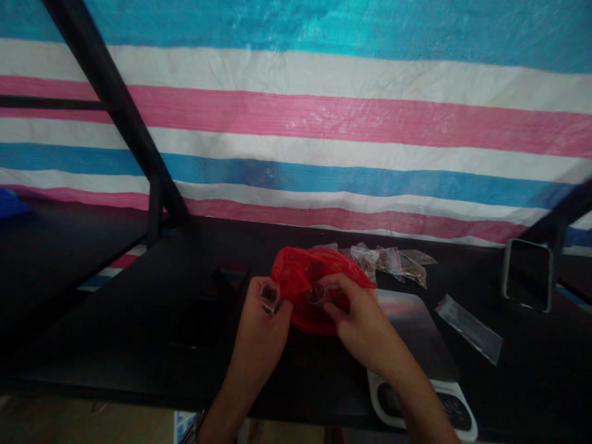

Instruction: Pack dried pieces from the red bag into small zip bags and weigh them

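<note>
A crumpled red plastic bag [296, 264] lies open on the black table in front of me. My left hand [263, 327] is at its left edge, fingers closed around a small clear plastic bag [270, 296]. My right hand [358, 311] reaches over the red bag from the right. Its thumb and fingers pinch a small clear round cup [317, 295] with something dark in it. What lies deeper in the red bag is hidden or too dark to make out.
A kitchen scale [416, 330] stands beneath my right forearm. Several small filled zip bags [391, 262] lie behind it. To its right are flat clear bags [469, 330] and a propped phone [527, 274]. A dark flat object [197, 324] lies left. Striped sheeting [324, 111] hangs behind.
</note>
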`<state>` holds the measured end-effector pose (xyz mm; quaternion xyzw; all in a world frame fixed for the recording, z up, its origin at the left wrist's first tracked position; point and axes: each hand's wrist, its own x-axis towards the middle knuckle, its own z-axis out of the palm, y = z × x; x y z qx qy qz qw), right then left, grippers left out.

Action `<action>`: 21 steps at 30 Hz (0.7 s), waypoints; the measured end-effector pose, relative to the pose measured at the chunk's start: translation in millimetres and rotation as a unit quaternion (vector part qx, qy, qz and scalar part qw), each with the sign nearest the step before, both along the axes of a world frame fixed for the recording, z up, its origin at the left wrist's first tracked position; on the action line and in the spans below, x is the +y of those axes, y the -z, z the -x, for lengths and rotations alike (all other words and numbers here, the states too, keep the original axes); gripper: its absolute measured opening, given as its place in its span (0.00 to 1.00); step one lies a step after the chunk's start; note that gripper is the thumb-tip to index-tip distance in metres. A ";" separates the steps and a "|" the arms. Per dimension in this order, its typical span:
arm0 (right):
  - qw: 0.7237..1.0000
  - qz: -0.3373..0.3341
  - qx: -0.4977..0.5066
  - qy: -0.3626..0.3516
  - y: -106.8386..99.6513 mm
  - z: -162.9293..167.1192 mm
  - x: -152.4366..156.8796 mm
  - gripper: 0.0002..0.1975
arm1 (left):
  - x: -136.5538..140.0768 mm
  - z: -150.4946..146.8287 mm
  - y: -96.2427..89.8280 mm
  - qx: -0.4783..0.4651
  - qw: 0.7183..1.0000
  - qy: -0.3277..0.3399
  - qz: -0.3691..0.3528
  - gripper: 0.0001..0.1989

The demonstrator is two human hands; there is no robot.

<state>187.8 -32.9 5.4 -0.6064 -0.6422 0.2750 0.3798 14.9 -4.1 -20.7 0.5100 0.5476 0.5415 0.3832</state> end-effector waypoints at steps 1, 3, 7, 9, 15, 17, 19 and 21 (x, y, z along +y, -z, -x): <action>1.000 -0.010 0.021 -0.007 -2.1 -1.7 0.3 0.20 | -1.0 -0.3 0.0 0.019 1.000 0.018 -0.006 0.07; 0.997 -0.024 0.064 -0.027 -7.7 -2.1 -1.0 0.20 | -4.0 -1.4 -1.0 0.045 0.997 0.059 -0.006 0.07; 0.994 -0.076 0.059 -0.047 -19.2 9.3 -8.2 0.21 | -10.2 -4.7 -4.9 0.056 0.993 0.102 0.005 0.07; 0.992 -0.115 -0.011 -0.045 -22.5 17.3 -11.0 0.21 | -11.8 -5.8 -5.7 0.053 0.993 0.109 0.006 0.06; 0.977 -0.160 -0.114 -0.081 -22.4 28.0 -13.1 0.33 | -12.1 -5.6 -5.3 0.036 0.990 0.134 0.005 0.06; 0.975 -0.163 -0.125 -0.088 -21.9 28.1 -13.5 0.35 | -12.0 -5.0 -6.4 0.025 0.990 0.137 0.000 0.06; 0.973 -0.179 -0.116 -0.084 -22.5 27.9 -13.6 0.33 | -11.9 -4.2 -7.6 0.020 0.991 0.134 -0.001 0.05; 0.972 -0.207 -0.092 -0.069 -24.1 27.0 -12.9 0.29 | -11.4 -3.3 -7.7 0.019 0.991 0.131 -0.003 0.06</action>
